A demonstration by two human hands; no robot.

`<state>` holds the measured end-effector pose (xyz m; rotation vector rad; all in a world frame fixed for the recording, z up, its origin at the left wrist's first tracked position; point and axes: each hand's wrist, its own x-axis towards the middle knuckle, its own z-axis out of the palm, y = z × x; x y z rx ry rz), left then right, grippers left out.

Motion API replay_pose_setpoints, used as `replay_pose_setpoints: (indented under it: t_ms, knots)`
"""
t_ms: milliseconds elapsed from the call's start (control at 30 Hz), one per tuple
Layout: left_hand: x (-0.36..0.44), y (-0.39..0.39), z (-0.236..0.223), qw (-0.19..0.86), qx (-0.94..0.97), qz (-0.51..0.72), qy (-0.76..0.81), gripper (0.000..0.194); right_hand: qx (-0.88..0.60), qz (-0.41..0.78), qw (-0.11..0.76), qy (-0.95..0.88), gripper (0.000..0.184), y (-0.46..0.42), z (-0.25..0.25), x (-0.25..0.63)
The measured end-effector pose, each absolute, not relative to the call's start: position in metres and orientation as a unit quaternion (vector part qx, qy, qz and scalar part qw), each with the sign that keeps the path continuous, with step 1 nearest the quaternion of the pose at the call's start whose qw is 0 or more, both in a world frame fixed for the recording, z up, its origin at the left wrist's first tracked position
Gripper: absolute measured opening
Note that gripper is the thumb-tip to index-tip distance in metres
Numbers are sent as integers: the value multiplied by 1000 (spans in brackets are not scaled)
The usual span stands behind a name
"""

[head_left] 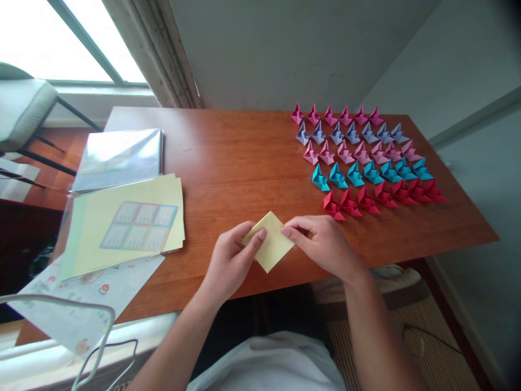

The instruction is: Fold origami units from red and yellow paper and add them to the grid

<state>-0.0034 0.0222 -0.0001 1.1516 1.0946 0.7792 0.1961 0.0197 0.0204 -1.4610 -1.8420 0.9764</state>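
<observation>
A small yellow square of folded paper (270, 247) is held up near the table's front edge, turned so that a corner points away from me. My left hand (234, 258) pinches its left corner, thumb on top. At the opposite corner, the thumb and forefinger of my right hand (319, 239) close on the paper. Rows of folded paper boats stand to the right on the table: magenta boats (329, 116) at the back, then lilac boats (352, 134), pink boats (362, 154), turquoise boats (373, 173) and, nearest me, red boats (368, 203).
On the table's left lie yellow paper sheets (85, 233) with a printed grid, below a plastic-wrapped stack (122, 157). A white printed sheet (122, 290) overhangs the front left edge. A pale cable or tube (109, 326) curves there. A chair (26, 106) stands beyond the table by the window.
</observation>
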Motion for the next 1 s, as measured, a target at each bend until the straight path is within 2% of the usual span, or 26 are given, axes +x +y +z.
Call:
replay_pose_setpoints:
  t_ms: [233, 633, 733, 833, 900, 1000]
  knots:
    - [-11, 25, 4, 614, 526, 348, 474, 39, -548, 393, 310, -670, 24, 19, 19, 197]
    - [-12, 25, 0, 586, 529, 367, 491, 33, -573, 451, 379, -570, 27, 15, 2, 188]
    - [-14, 24, -5, 469, 615, 366, 517, 31, -586, 453, 376, -557, 25, 16, -2, 185]
    - [-18, 24, -10, 211, 725, 368, 543, 31, -605, 411, 342, -589, 22, 17, -4, 181]
    - [-21, 25, -13, 84, 783, 351, 506, 35, -609, 372, 317, -624, 21, 19, -5, 179]
    - [-25, 26, -18, 60, 869, 282, 402, 37, -605, 324, 283, -670, 19, 21, -6, 177]
